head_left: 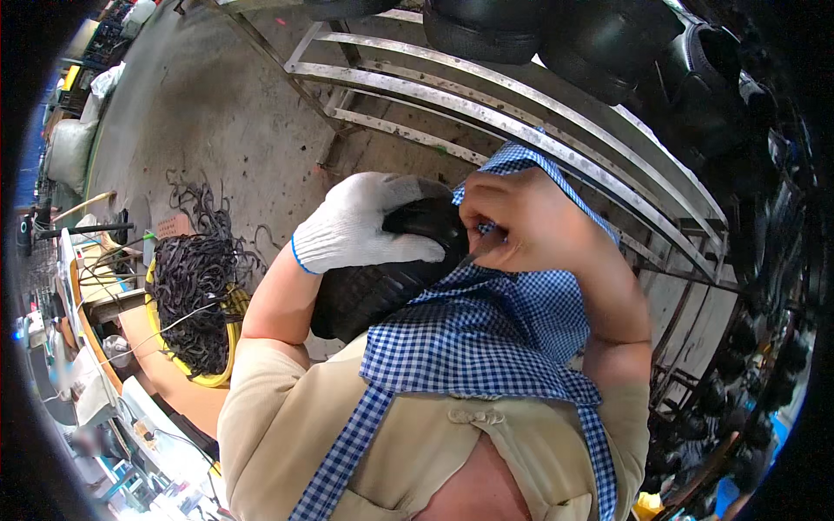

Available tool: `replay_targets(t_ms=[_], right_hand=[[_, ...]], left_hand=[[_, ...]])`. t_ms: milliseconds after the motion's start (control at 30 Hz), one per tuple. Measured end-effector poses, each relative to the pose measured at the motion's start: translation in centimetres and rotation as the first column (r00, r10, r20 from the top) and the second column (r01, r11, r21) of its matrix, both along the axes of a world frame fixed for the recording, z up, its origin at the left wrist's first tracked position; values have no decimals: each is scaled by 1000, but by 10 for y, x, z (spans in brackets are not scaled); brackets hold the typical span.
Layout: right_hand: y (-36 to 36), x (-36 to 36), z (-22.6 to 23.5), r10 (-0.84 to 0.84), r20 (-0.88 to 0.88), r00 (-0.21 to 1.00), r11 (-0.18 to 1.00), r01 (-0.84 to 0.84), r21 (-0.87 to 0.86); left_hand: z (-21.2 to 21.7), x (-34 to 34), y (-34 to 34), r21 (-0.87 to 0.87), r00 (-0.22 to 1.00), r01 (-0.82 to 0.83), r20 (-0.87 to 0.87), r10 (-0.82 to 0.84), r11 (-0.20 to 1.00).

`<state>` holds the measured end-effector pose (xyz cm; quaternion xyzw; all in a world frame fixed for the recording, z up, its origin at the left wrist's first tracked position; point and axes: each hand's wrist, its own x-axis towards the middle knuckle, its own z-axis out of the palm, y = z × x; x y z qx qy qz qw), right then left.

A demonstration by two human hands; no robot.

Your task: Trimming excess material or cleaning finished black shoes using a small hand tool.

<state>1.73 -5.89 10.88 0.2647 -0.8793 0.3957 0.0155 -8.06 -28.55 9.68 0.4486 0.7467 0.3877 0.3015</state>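
Observation:
My left hand (369, 221), in a white knit glove with a blue cuff edge, is wrapped round a black, shiny, rounded rubber-looking piece (369, 295) in front of my chest. The glove covers part of this piece, so its full shape is hidden. At its right edge my bare right hand (526, 217) is closed in a pinch. Something small and dark shows between its fingers, too small to tell whether it is a tool or a strip of the piece. A blue-and-white checked apron (469, 339) lies below both hands.
Beyond my hands stands a metal rack (408, 87) with large black rounded pieces (482, 30) on it. To the left, a yellow-rimmed basket (228, 356) is heaped with black strips (195, 295), some spilling over. A cluttered workbench (95, 347) stands further left. Dark goods crowd the right.

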Motion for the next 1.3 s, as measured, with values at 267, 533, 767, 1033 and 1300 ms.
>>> replay_targets(t_ms=[267, 533, 767, 1033, 1300], right_hand=[[2, 6, -4, -71, 57, 996, 955, 84, -285], [-2, 16, 28, 2, -88, 996, 977, 17, 215], [-10, 17, 36, 163, -68, 984, 860, -108, 499], [5, 21, -5, 44, 82, 996, 999, -46, 26], [5, 23, -34, 6, 166, 986, 919, 60, -389]], left_hand=[[-5, -1, -6, 43, 972, -92, 221, 80, 995], [-4, -1, 1, 72, 995, -3, 104, -4, 997], [-8, 5, 11, 59, 982, 131, -145, -122, 990], [-2, 9, 14, -45, 992, 114, 59, -111, 992], [-4, 7, 12, -20, 995, 89, -40, -90, 996]])
